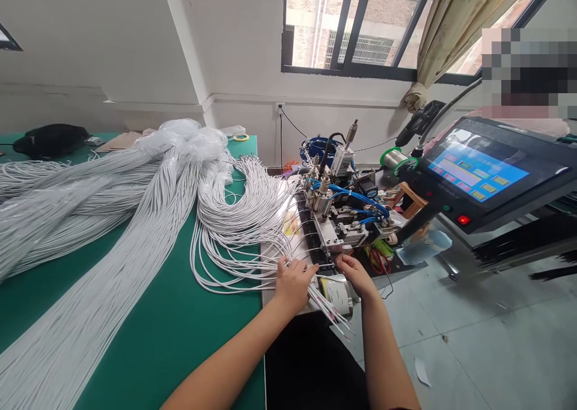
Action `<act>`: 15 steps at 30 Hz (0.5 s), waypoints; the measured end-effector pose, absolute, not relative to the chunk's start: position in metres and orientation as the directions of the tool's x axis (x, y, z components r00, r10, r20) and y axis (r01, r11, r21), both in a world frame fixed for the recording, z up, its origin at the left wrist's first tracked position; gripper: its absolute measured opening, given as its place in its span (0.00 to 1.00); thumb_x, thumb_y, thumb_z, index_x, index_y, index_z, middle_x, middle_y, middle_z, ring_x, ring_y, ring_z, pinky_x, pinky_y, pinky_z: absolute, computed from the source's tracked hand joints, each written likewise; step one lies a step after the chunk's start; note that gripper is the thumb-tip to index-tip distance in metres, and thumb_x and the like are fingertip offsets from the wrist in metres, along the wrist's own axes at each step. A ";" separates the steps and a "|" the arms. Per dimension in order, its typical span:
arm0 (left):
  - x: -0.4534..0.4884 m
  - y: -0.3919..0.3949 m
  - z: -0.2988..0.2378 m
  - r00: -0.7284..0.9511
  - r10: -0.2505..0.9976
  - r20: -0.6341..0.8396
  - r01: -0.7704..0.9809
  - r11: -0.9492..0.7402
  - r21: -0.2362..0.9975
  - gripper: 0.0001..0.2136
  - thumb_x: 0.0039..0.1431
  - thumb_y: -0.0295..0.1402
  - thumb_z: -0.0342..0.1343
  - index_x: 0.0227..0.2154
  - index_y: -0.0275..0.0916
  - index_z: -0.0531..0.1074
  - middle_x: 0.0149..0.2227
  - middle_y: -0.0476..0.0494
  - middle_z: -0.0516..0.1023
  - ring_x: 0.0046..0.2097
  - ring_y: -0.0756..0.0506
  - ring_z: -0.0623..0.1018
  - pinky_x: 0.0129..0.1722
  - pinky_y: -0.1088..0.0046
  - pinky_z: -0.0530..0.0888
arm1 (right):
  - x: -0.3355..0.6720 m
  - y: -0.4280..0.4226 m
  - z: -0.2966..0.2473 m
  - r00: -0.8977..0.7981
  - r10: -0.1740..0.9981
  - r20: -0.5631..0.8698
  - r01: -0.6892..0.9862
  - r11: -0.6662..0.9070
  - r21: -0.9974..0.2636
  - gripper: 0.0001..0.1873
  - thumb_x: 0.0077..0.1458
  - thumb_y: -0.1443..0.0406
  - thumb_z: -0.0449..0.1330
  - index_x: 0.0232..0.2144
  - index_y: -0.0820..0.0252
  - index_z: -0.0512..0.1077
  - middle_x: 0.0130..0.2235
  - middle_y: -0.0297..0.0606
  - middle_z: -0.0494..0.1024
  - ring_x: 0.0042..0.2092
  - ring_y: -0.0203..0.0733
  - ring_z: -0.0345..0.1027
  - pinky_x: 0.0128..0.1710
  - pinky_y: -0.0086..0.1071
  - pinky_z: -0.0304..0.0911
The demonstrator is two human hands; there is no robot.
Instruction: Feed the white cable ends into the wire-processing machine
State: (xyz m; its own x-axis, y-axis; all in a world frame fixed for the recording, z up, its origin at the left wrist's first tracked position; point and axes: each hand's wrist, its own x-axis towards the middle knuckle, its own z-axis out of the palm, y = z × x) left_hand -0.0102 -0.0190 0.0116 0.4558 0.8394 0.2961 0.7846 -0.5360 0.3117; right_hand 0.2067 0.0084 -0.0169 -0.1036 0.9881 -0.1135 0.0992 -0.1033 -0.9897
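Observation:
My left hand point(293, 282) rests over a spread of white cables point(243, 269) at the table's right edge, its thumb and fingers closed on a cable that runs toward the machine. My right hand point(354, 273) is at the front of the wire-processing machine point(331, 229), thumb and forefinger pinched together near that cable's end. What lies between those right fingertips is too small to make out. Below the hands, loose cable ends point(336, 320) with reddish tips hang past a metal can point(338, 293) with a yellow-and-white label.
Long bundles of white cable point(121, 278), partly in clear plastic, cover much of the green table point(180, 338). A lit touchscreen point(480, 166) stands at right, beside a solder wire spool point(396, 159). Red-handled scissors point(378, 261) lie by the machine. A person point(527, 73) is behind the screen.

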 end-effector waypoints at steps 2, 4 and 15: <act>-0.015 -0.019 0.012 0.483 0.822 0.300 0.761 -0.564 0.321 0.21 0.52 0.24 0.50 0.49 0.46 0.70 0.38 0.43 0.74 0.42 0.42 0.71 0.49 0.56 0.55 | 0.206 0.008 -0.015 -0.101 0.988 -0.115 0.114 -0.104 -0.988 0.21 0.47 0.49 0.59 0.19 0.58 0.59 0.20 0.26 0.56 0.23 0.32 0.46 0.24 0.28 0.44; -0.021 -0.019 0.012 0.506 0.805 0.309 0.742 -0.589 0.321 0.21 0.51 0.24 0.51 0.49 0.46 0.70 0.39 0.43 0.74 0.42 0.43 0.71 0.49 0.57 0.56 | 0.206 0.008 -0.015 -0.100 0.988 -0.120 0.116 -0.108 -0.987 0.22 0.46 0.48 0.60 0.19 0.58 0.59 0.19 0.26 0.57 0.23 0.32 0.47 0.24 0.28 0.45; -0.035 -0.025 0.005 0.452 0.777 0.439 0.767 -0.589 0.254 0.16 0.57 0.23 0.48 0.44 0.44 0.72 0.37 0.46 0.75 0.40 0.45 0.73 0.53 0.56 0.53 | 0.210 -0.001 -0.020 -0.031 0.996 -0.087 0.170 -0.081 -0.982 0.22 0.49 0.48 0.59 0.21 0.59 0.63 0.22 0.27 0.58 0.25 0.32 0.49 0.25 0.27 0.47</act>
State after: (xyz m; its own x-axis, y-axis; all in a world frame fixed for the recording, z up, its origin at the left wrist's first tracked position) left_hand -0.0350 -0.0249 0.0048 0.4516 0.7770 0.4386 0.7669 -0.5892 0.2543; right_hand 0.2101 -0.0013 -0.0200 -0.0309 0.9957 -0.0871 0.1697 -0.0807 -0.9822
